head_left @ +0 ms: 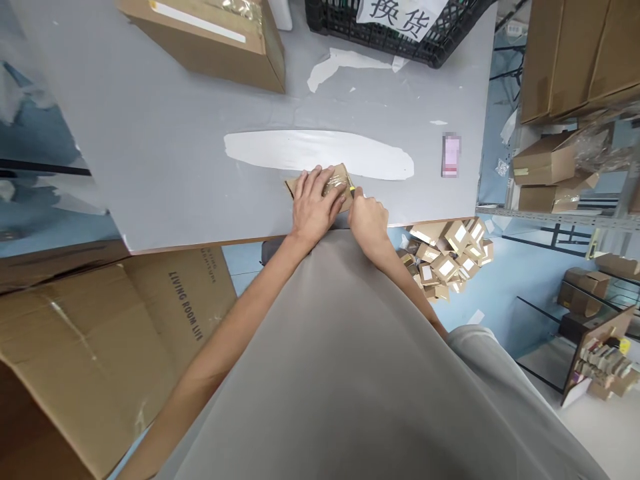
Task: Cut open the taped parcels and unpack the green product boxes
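A small brown cardboard box (341,176) with clear, shiny tape lies near the front edge of the grey table. My left hand (314,203) grips it from above, fingers and thumb spanning its top and covering much of it. At the box's right edge, my right hand (368,217) is closed round a box cutter (353,191). Only a small yellow and dark part of the cutter shows; the rest is hidden in my fist.
Beyond the box lies a long white patch (320,152) on the table (175,167). A larger carton (220,53) and a black crate (380,37) stand at the back. A pink-and-white packet (451,155) lies right. Several small boxes (445,257) are heaped below; a big carton (125,333) stands left.
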### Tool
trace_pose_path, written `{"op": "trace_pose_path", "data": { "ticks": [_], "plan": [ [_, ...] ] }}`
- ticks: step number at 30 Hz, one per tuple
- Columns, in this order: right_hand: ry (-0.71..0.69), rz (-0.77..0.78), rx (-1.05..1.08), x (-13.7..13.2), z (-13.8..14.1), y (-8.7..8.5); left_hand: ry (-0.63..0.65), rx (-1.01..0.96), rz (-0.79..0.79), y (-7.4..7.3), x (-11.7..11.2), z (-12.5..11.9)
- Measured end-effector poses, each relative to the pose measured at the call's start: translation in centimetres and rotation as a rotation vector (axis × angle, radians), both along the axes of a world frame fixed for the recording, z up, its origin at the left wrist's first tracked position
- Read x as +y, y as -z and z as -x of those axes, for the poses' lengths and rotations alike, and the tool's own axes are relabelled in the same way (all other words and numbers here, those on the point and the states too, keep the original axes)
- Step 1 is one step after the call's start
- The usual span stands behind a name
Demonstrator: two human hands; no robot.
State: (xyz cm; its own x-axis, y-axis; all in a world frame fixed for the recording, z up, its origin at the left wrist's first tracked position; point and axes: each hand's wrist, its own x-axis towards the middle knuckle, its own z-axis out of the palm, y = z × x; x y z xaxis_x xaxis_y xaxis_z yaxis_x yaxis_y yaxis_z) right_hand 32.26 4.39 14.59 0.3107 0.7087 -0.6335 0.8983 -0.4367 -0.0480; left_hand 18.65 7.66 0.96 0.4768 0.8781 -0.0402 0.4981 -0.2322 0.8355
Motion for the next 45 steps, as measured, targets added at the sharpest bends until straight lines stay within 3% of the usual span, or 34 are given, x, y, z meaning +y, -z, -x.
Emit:
{"op": "trace_pose_path", "data": {
  "ticks": [20, 25, 30, 33, 36, 40, 42, 45],
  "plan": [
    [0.022, 0.06, 0.007, -2.0, -0.6, -1.1, 0.014, 0.045, -0.061, 0.2, -0.6, 0.0],
    [0.011, 0.041, 0.006, -0.5, -1.5, -0.3, 0.004, 0.031, -0.077, 0.9, -0.5, -0.1],
    [-0.007, -0.047, 0.08, -2.3, -3.5, -0.7, 0.031, 0.053, -0.133, 1.7, -0.3, 0.9],
    [0.051, -0.235, 0.086, -3.5, -6.2, 1.9, 0.024, 0.048, -0.147, 2.3, -0.5, 2.5],
    [0.174, -0.313, 0.015, -3.0, -9.1, 7.6, -0.02, 0.046, -0.168, 3.0, -1.1, 4.9],
    [0.299, -0.185, 0.003, -1.9, -11.2, 15.2, -0.158, 0.061, -0.203, 3.8, -2.9, 9.1],
    [0.314, -0.151, -0.011, -1.9, -11.5, 17.4, -0.235, 0.073, -0.215, 3.9, -4.0, 11.0],
    [0.303, -0.216, -0.029, -2.4, -11.6, 18.8, -0.346, 0.075, -0.238, 3.9, -5.6, 13.1]
  ]
}}
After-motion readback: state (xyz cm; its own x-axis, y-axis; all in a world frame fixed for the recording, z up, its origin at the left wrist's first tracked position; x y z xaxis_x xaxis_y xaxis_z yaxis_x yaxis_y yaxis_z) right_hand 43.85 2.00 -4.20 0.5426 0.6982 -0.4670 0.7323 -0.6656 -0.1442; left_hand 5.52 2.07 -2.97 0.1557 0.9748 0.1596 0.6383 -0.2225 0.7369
